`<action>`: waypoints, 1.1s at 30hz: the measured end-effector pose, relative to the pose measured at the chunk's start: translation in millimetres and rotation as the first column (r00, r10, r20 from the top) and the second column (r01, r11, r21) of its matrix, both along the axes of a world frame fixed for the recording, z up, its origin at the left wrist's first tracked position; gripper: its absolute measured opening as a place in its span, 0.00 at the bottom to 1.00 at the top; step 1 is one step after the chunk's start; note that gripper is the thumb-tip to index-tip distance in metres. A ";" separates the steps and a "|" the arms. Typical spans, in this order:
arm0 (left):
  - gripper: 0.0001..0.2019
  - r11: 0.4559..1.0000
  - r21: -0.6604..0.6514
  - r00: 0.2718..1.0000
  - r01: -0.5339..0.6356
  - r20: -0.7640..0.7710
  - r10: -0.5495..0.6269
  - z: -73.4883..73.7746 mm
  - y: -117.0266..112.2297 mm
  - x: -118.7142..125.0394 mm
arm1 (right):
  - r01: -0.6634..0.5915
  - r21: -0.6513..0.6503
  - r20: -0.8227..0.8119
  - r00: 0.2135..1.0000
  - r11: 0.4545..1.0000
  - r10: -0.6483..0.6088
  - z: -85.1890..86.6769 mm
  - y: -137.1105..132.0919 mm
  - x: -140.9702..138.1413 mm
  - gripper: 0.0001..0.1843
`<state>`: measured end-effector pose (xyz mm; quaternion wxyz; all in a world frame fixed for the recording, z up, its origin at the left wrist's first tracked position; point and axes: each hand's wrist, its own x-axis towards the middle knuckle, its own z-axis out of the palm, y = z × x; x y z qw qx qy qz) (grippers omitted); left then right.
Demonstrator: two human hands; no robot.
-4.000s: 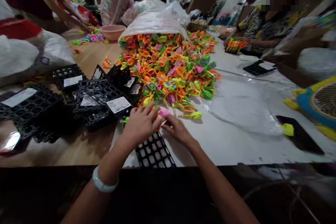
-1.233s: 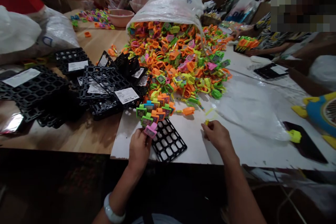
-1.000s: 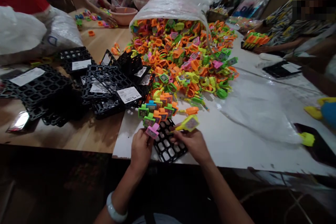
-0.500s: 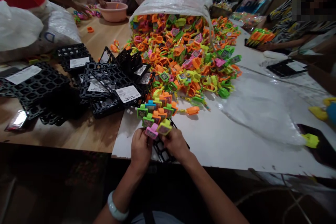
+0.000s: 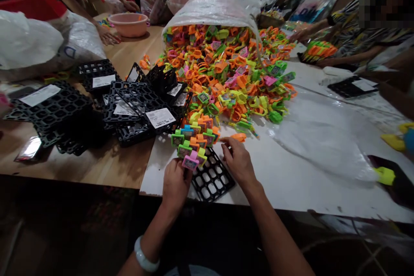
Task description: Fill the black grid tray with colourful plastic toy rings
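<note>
A black grid tray [image 5: 211, 181] lies at the table's front edge, its far part filled with toy watches in green, orange, blue and yellow. My left hand [image 5: 176, 183] is closed at the tray's left edge, just below a pink toy watch [image 5: 190, 161]; some of its fingers are hidden. Over the tray's right side, my right hand [image 5: 239, 161] is open, with index finger and thumb apart and nothing visible between them. Just beyond its fingers lies an orange toy watch [image 5: 238, 137].
A large heap of toy watches [image 5: 220, 77] spills from a white sack [image 5: 213, 10]. Stacked black trays with labels [image 5: 64, 108] stand on the left. A clear plastic bag [image 5: 323, 138] lies right. Other people work beyond, near a pink basin [image 5: 129, 26] and at the right.
My right hand has let go of a yellow toy watch, now among the others in the tray, and moved right and away from me. My left hand stays nearly in place.
</note>
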<state>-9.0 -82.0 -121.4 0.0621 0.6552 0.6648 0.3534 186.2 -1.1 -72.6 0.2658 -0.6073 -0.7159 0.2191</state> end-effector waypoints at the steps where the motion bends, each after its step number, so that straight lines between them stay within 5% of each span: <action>1: 0.05 1.000 0.008 1.000 0.002 -0.001 -0.002 -0.3 0.0 -0.1 | 0.024 0.022 0.107 0.994 0.999 -0.026 -1.9 3.9 4.4 0.16; 5: 0.07 0.999 0.038 1.000 0.017 -0.002 -0.017 -0.9 -0.4 -0.1 | 0.047 -0.038 0.370 0.928 0.998 -0.030 -8.4 4.3 19.8 0.13; 10: 0.06 0.999 0.038 1.000 0.010 -0.020 -0.009 -0.7 -1.0 0.5 | 0.218 -0.156 0.318 0.935 0.964 -0.160 -4.9 -3.0 47.5 0.12; 13: 0.06 0.999 0.047 1.000 0.009 -0.026 -0.008 -0.2 -1.1 0.4 | 0.251 -0.297 0.143 0.966 0.921 -0.216 -0.2 -2.0 54.4 0.10; 15: 0.06 0.998 0.054 0.999 0.014 -0.030 -0.013 0.2 -1.1 0.4 | 0.142 -0.391 -0.138 0.968 0.909 -0.211 1.0 -5.1 45.5 0.10; 17: 0.06 0.998 0.057 0.999 0.018 -0.033 -0.016 0.3 -1.1 0.5 | -0.039 -0.442 -0.450 0.874 0.896 -0.184 -0.5 -11.8 25.8 0.13; 19: 0.06 0.998 0.058 0.999 0.017 -0.035 -0.015 0.1 -1.1 0.5 | -0.174 -0.445 -0.615 0.773 0.879 -0.159 -4.8 -18.7 1.5 0.14; 23: 0.06 0.998 0.059 0.999 0.017 -0.043 -0.015 -0.2 -0.9 0.6 | -0.199 -0.403 -0.670 0.729 0.893 -0.140 -17.5 -22.1 -30.0 0.14; 33: 0.08 0.999 0.045 1.000 0.008 -0.018 -0.007 -3.1 -2.3 0.7 | -0.146 -0.224 -0.535 0.845 0.964 0.004 -20.1 -18.9 -22.2 0.13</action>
